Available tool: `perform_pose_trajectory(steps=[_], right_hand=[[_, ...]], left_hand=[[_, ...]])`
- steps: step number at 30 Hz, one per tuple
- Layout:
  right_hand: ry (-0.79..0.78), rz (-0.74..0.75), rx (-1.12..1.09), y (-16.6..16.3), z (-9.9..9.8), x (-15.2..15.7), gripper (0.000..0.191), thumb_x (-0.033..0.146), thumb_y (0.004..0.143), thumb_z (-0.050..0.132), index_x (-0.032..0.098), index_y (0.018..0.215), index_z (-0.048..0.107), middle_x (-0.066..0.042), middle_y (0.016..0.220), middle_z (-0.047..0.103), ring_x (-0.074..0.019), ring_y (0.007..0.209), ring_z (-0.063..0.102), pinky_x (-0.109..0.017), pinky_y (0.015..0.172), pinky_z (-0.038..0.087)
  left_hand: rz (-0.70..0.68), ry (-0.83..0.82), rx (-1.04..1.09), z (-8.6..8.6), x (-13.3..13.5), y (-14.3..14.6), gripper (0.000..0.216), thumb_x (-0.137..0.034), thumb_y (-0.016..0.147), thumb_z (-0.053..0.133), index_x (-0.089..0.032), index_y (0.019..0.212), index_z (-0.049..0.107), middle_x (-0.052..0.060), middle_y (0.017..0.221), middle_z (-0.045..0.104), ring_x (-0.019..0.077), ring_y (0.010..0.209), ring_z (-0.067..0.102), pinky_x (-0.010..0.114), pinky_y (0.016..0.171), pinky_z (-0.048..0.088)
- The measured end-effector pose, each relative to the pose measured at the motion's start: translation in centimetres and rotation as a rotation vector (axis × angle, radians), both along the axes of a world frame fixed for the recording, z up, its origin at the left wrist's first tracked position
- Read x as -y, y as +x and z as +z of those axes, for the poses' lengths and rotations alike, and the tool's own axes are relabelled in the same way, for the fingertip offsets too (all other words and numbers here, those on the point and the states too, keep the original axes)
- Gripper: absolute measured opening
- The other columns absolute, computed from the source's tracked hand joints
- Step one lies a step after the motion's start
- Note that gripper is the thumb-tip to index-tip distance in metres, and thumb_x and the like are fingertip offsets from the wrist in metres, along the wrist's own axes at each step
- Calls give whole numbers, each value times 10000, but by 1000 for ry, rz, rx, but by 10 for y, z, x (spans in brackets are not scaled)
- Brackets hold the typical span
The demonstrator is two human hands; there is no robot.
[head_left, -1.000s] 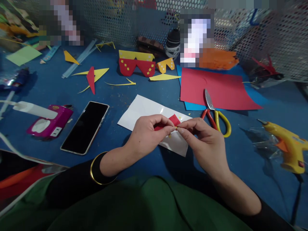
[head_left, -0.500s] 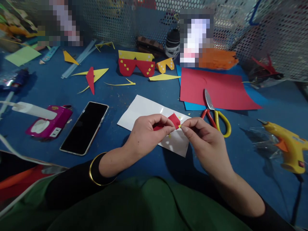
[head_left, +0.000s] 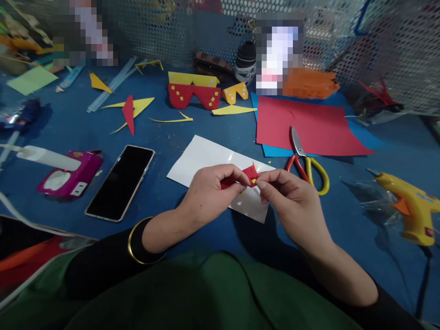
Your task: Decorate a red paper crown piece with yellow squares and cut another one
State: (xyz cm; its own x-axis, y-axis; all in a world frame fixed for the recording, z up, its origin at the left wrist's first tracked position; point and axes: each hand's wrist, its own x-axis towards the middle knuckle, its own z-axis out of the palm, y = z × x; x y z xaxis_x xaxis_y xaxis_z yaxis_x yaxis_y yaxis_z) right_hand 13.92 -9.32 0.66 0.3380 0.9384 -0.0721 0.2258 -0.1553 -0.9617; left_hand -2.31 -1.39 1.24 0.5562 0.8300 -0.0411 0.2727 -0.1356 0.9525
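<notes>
The left hand (head_left: 209,192) pinches a small red paper piece (head_left: 249,173) between thumb and fingers, and the right hand (head_left: 292,201) has its fingertips closed on the piece's right edge, just above a white sheet (head_left: 202,158). Scissors (head_left: 307,165) lie just right of the sheet and a phone (head_left: 120,181) lies to its left. Farther back sit a red sheet (head_left: 305,128) and red-and-yellow paper glasses (head_left: 194,94).
</notes>
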Motion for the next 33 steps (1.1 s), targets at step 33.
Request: perform_pose_trajectory(steps=[33], right_hand=[[237, -7, 340, -9, -4, 0, 107, 199, 913, 629, 221, 810, 652, -20, 887, 650, -144, 809, 595, -291, 683, 483]], left_hand=[[23, -422, 171, 2, 1, 4, 104, -210, 814, 727, -149, 878, 672, 6, 832, 689, 91, 618, 675, 225, 651, 585]])
